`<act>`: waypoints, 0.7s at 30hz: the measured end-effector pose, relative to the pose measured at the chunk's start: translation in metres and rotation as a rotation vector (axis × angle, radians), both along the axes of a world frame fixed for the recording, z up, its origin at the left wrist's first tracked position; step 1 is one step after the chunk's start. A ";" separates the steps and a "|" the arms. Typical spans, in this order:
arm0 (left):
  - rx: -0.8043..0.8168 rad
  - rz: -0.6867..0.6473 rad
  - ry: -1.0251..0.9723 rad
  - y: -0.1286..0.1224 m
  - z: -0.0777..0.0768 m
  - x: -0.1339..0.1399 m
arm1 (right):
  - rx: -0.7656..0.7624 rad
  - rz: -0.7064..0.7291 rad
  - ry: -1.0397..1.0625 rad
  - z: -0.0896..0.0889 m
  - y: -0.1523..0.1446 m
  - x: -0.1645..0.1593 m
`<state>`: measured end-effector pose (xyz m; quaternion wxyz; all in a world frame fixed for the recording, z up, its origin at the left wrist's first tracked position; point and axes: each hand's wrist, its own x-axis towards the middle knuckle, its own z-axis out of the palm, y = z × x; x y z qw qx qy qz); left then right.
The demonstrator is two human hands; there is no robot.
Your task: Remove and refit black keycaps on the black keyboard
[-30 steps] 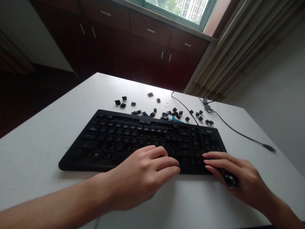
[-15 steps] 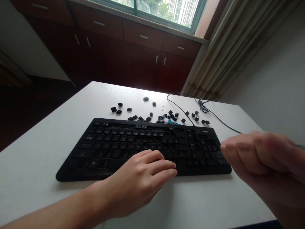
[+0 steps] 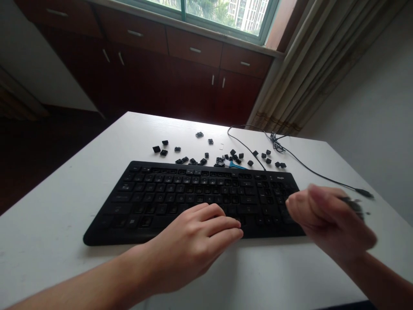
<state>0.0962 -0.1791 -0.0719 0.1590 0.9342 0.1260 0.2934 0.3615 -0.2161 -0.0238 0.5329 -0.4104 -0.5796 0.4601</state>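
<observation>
A black keyboard (image 3: pixel 129 234) lies across the white table, with dark gaps among its keys where caps are off. My left hand (image 3: pixel 200 241) rests palm down over its lower middle, fingers stretched out flat and the fingertips touching the lower key row. Over the keyboard's right end is my right hand (image 3: pixel 329 219), closed like a fist and smeared by motion. Whatever its fingers might hold is hidden. A dark blurred shape (image 3: pixel 356 206) shows just behind that fist; I cannot tell whether it is held or lies on the table.
Loose black keycaps (image 3: pixel 164 152) lie scattered behind the keyboard. Among them are a blue-handled brush (image 3: pixel 237 165) and a thin wire piece (image 3: pixel 221 147). The keyboard's cable (image 3: pixel 300 161) is bundled at the back and runs right to its plug (image 3: pixel 364 193).
My right hand has moved left, from beyond the keyboard's right end to over it, still closed. My left hand keeps its place on the keys. The view has shifted slightly.
</observation>
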 end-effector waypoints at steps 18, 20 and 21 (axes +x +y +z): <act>-1.342 0.280 -0.710 0.086 0.039 -0.066 | -0.053 0.072 -0.370 -0.004 0.010 -0.005; -1.385 0.227 -0.594 0.087 0.035 -0.067 | 0.082 0.009 -0.534 0.004 0.018 -0.015; -1.391 0.197 -0.522 0.087 0.034 -0.067 | 0.162 -0.010 -0.615 0.006 0.022 -0.021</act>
